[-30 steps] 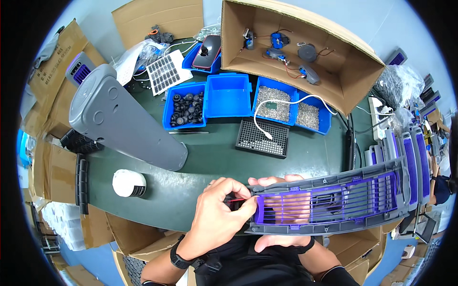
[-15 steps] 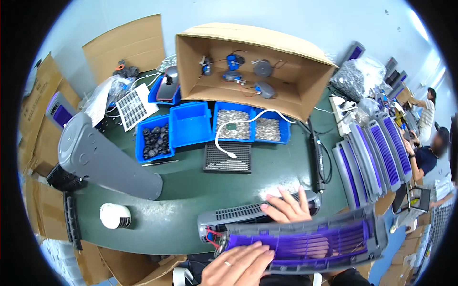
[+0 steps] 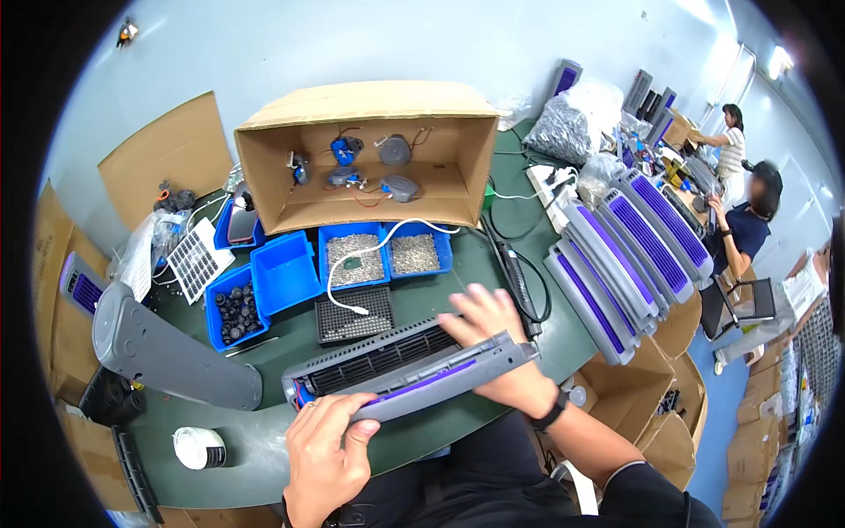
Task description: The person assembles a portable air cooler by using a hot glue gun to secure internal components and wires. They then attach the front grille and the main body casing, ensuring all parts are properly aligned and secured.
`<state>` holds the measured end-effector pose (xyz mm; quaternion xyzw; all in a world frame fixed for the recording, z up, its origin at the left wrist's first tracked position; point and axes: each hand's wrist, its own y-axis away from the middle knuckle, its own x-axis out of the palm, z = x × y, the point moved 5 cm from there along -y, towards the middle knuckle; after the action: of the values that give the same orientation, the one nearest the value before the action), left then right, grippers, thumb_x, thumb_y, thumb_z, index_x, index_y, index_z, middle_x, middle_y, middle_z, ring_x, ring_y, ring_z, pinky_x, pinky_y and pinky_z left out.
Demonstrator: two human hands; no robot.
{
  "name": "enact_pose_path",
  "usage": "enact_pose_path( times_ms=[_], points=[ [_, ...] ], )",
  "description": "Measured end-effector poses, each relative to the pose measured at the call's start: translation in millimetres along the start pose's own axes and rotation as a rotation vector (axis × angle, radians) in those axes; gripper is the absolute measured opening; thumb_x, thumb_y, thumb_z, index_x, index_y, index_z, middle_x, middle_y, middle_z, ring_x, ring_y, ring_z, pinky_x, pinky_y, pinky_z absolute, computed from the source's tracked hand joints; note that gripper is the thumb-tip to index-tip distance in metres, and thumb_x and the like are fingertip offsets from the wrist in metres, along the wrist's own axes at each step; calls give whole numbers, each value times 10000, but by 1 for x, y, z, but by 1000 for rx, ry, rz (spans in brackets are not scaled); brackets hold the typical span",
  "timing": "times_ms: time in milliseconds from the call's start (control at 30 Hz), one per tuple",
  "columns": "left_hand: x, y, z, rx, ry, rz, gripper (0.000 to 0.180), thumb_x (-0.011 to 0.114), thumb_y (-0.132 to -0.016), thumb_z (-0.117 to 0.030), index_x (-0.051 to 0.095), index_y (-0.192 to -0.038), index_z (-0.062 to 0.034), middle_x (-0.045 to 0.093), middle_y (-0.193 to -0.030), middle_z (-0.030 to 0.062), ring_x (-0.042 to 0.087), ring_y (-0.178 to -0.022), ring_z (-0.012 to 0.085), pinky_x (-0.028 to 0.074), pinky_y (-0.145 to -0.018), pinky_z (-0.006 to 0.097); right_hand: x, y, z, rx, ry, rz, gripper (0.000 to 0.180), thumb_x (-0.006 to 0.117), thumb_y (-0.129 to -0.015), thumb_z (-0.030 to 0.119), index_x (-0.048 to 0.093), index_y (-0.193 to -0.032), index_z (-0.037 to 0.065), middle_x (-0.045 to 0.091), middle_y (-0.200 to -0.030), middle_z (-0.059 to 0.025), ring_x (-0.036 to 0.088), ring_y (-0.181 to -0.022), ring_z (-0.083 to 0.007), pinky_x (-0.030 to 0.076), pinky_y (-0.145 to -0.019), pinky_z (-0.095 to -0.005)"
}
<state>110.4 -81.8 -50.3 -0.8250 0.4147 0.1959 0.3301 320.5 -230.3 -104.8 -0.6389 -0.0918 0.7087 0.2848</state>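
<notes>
Right grip (image 3: 483,319) partly behind grey panel (image 3: 444,390)

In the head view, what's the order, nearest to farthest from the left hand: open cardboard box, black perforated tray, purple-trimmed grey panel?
1. Purple-trimmed grey panel: touching the left hand, extending rightward.
2. Black perforated tray: ahead.
3. Open cardboard box: farthest, behind the tray.
</notes>
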Motion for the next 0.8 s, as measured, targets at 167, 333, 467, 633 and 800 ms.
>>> enact_pose_path(
  times_ms=[167,333,467,633,800],
  points=[
    [27,-2,5,39,-95,157,177,703,-883,-89,717,-1041,-11,711,-901,157,688,-834,375,540,-748,447,-87,39,-54,365,-218,-342,403,718,-844,-74,694,-1239,2,699,-1273,-194,641,-1245,-385,476,-1100,-455],
    [53,-6,33,-12,-274,162,197,721,-885,-147,703,-1044,-31,703,-879,148,683,-788,371,538,-718,458,-125,-56,30,4,-310,79,395,706,-893,-3,674,-1287,2,677,-1308,-195,601,-1286,-396,460,-1111,-495],
    [60,-14,34,43,-328,91,232,738,-889,-223,703,-1046,-55,687,-844,127,677,-755,356,527,-691,453,-18,-102,56,-223,-310,390,257,650,-926,108,707,-1147,-11,655,-1227,-223,594,-1169,-400,482,-1027,-488],
    [64,-8,34,109,-356,67,273,754,-876,-253,687,-1017,-30,667,-832,112,675,-764,316,526,-694,433,101,-147,53,-157,-134,852,238,628,-894,151,762,-1038,16,673,-1218,-231,610,-1141,-412,510,-986,-515],
    [64,-8,34,97,-358,35,273,747,-886,-270,684,-1018,-40,663,-823,113,668,-751,327,523,-691,435,84,-147,48,-235,-141,464,214,672,-760,-22,741,-961,-8,725,-1025,-198,660,-979,-399,547,-894,-483]
  ],
)
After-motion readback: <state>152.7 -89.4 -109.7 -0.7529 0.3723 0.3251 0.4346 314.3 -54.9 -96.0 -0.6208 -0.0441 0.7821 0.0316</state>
